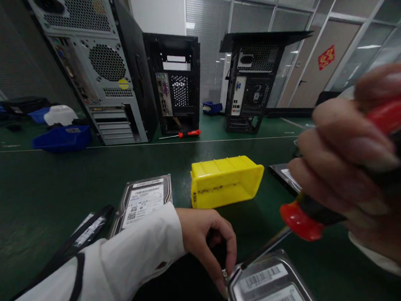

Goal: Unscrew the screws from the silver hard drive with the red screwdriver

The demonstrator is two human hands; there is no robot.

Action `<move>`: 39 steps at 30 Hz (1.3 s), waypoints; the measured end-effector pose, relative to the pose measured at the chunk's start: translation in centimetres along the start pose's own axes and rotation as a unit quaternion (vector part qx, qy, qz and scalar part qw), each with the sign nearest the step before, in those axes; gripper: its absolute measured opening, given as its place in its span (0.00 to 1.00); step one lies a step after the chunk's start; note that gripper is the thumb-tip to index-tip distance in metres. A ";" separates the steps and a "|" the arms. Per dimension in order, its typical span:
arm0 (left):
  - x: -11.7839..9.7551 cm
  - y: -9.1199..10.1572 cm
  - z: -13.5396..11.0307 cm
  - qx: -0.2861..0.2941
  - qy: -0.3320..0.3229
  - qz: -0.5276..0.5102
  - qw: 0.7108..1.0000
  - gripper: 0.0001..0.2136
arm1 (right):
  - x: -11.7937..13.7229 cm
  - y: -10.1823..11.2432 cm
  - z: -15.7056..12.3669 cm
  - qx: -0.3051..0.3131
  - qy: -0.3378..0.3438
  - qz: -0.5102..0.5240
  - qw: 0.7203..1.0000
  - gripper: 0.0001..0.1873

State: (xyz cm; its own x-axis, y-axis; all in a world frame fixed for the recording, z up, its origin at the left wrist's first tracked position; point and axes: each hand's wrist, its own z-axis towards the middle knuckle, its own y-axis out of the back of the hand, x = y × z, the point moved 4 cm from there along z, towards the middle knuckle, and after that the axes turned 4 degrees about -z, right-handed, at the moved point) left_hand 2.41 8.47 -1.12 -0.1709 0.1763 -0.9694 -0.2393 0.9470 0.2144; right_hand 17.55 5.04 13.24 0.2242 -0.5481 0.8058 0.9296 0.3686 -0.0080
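- Red and black screwdriver (306,217), tight in the right hand (349,165), with all the fingers curled shut round the handle.
- Thin metal tip down on the top left corner of the drive (268,285).
- Silver drive flat on the table (32,193), at the very bottom of the view, with white barcode stickers on top.
- Left hand (208,236) in a long white sleeve, fingers bent, tips closed on that same corner, just beside the tip.
- Too dark under the fingers to tell about anything small there.
- Yellow bin (226,181) a bit past the hands, open side up.
- Second drive (143,202) left of the bin, sticker side up.
- Third drive (283,176) right of the bin, mostly hidden behind the right hand.
- Black flat strip (88,230) near the left sleeve.
- Three computer boxes upright at the far side, backs this way: a grey one (98,65), a black one (175,82) and another black one (254,80).
- Small far screwdriver (185,134) with a red handle, flat on the table in front of the middle box.
- Blue bin (62,137) by the grey box.
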 end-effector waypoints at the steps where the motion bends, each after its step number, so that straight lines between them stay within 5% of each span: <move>1: 0.1 0.0 0.0 0.005 0.001 -0.004 1.000 0.14 | -0.4 -1.1 0.1 0.006 -0.026 0.062 0.998 0.17; 5: 0.6 -0.1 0.2 0.018 0.011 -0.023 1.000 0.15 | -1.0 -3.7 0.3 0.064 -0.045 0.121 0.990 0.16; 13: 0.8 -0.2 0.2 0.015 0.027 -0.049 0.998 0.15 | -1.2 -3.1 0.3 0.063 -0.006 0.192 0.979 0.15; 18: 0.6 -0.5 0.2 0.039 0.025 -0.114 0.992 0.15 | -1.4 -4.1 0.9 0.043 -0.063 0.162 0.984 0.19; 23: 0.8 -0.6 0.2 0.040 0.035 -0.101 0.993 0.15 | -1.3 -4.0 0.8 0.093 -0.024 0.155 0.983 0.16; 31: 1.1 -0.4 0.1 0.027 0.032 -0.066 0.997 0.15 | -1.9 -1.1 0.2 0.003 -0.055 -0.042 0.998 0.17; 39: 1.0 -0.3 0.1 0.014 0.018 -0.066 0.998 0.16 | -1.5 -3.2 0.6 0.048 -0.040 0.062 0.996 0.15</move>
State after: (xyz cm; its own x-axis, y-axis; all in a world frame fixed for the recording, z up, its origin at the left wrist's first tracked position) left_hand 2.39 8.41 -2.17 -0.1736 0.0411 -0.9840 -0.2353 0.9685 0.0820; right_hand 14.05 5.10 12.38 0.3079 -0.4347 0.8463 0.8633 0.5014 -0.0565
